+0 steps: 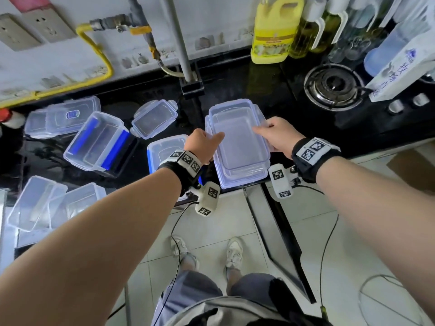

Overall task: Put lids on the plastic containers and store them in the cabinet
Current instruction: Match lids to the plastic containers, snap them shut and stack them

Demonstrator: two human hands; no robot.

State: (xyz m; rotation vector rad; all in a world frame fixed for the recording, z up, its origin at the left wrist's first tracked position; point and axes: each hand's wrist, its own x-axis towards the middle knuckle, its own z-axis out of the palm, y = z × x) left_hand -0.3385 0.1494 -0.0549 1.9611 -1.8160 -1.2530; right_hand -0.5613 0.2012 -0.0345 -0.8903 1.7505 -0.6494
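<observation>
A large clear rectangular container with its lid [237, 142] lying on top rests at the front edge of the black counter [235, 76]. My left hand [202, 143] presses on the lid's left side. My right hand [276, 135] grips the lid's right edge with fingers curled over it. Left of it stands an open container with blue edges [164, 149], partly hidden by my left wrist. A small clear lid [154, 118] lies behind that. Further left are a blue-clipped open container [98, 142], a lidded one [63, 116], and two clear ones [35, 201] [82, 201].
A gas burner [333, 87] sits at the right back, with a yellow jug [274, 29] and oil bottles [317, 27] along the wall. A grey pipe [179, 38] rises from the counter behind the containers. An open dark cabinet door [280, 234] hangs below the counter.
</observation>
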